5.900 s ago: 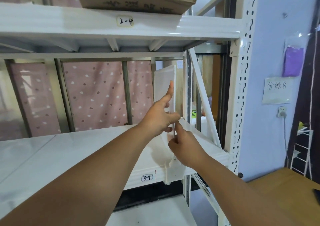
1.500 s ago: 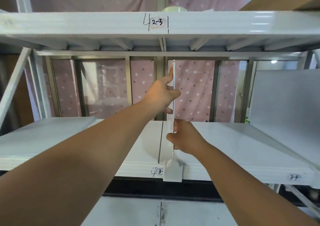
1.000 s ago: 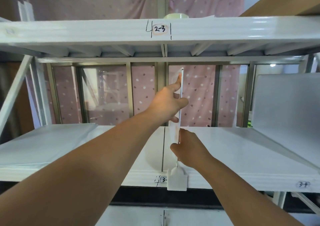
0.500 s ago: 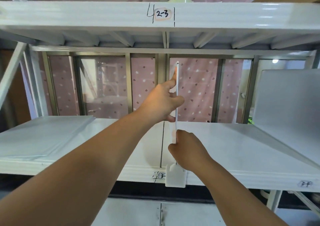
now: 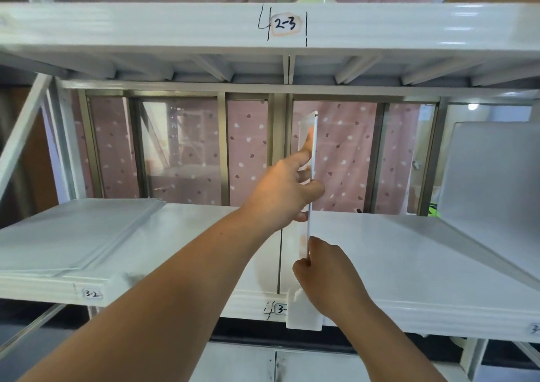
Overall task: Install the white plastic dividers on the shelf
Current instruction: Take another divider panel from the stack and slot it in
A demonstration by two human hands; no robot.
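A thin white plastic divider [image 5: 313, 153] stands upright and edge-on on the white shelf [image 5: 394, 253], just right of the shelf's centre seam. Its white clip foot [image 5: 304, 314] hangs over the shelf's front lip beside the "3-" label. My left hand [image 5: 287, 190] grips the divider's upper half, thumb on the right face and index finger stretched up along the left face. Lower down, my right hand [image 5: 324, 270] pinches the divider's front edge. A second white divider [image 5: 493, 194] stands upright at the far right of the same shelf.
A flat stack of white sheets [image 5: 70, 235] lies on the shelf's left part. The upper shelf beam [image 5: 175, 28] with the "2-3" label runs overhead. Behind the shelf are metal uprights and a pink dotted curtain [image 5: 347, 159]. A diagonal brace [image 5: 23, 130] crosses the left end.
Since 5.9 s ago I have shifted left from bay 3-4 to the shelf's centre seam with another divider. In the last second the divider and both hands have stayed almost still.
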